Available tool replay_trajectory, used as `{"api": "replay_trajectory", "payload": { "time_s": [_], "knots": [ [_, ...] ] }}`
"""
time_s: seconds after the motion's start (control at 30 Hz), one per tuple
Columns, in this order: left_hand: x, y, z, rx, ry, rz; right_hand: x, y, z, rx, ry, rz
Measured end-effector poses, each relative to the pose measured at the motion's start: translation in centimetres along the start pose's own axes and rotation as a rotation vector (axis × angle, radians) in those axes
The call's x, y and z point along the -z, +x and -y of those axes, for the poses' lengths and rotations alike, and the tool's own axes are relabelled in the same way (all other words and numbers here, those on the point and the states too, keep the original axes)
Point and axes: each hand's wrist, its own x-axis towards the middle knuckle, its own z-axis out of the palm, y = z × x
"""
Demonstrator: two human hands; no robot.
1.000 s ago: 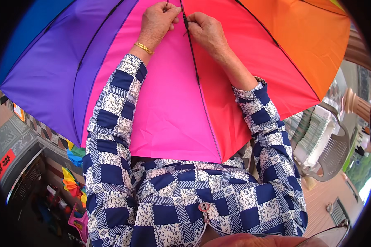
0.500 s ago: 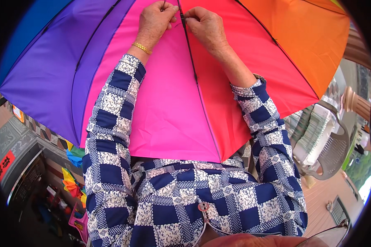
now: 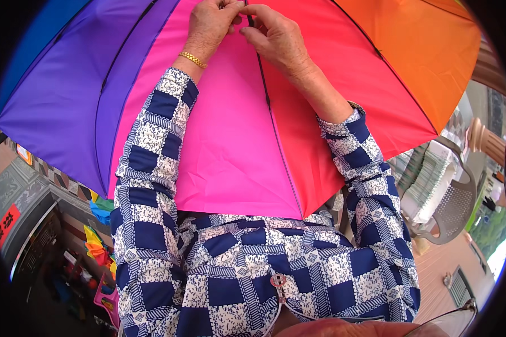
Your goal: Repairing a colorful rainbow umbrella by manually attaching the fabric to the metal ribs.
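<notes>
An open umbrella (image 3: 225, 140) with panels of blue, purple, pink, red and orange spreads across my lap, its ribbed inner side facing me. A thin black rib (image 3: 262, 78) runs along the seam between pink and red. At the upper end of that rib, my left hand (image 3: 212, 22) is closed in a pinch; what its fingertips hold is too small to make out. Beside it, my right hand (image 3: 278, 39) reaches over the rib, index finger stretched to the left fingertips and thumb held apart. Nothing shows between that thumb and finger.
A grey plastic chair (image 3: 454, 199) at the right bears a stack of pale, flat folded goods (image 3: 430, 177). Low on the left, a pink basket (image 3: 104, 300) stands near bright multicoloured fabric (image 3: 97, 247). More black ribs (image 3: 126, 48) cross the other panels.
My right thumb and index finger have parted from their pinch at the rib, and the index now extends to the left fingertips. My left hand has shifted slightly upward.
</notes>
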Motion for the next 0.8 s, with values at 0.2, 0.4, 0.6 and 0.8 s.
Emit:
{"api": "replay_trajectory", "payload": {
  "time_s": [0.2, 0.4, 0.6, 0.8],
  "knots": [
    [-0.1, -0.1, -0.5, 0.026, 0.07, 0.0, -1.2, 0.4, -1.4, -0.061, 0.146, -0.104],
    [0.1, -0.2, -0.3, 0.012, 0.115, 0.001, -0.7, 0.2, -1.5, -0.221, 0.191, -0.082],
    [-0.1, -0.3, -0.2, -0.019, 0.086, 0.026, -1.2, -0.1, -3.2, -0.285, 0.344, -0.087],
    [0.0, -0.3, -0.1, -0.016, 0.081, 0.035, 0.4, 1.4, -1.6, -0.74, 0.624, 0.082]
  ]
}}
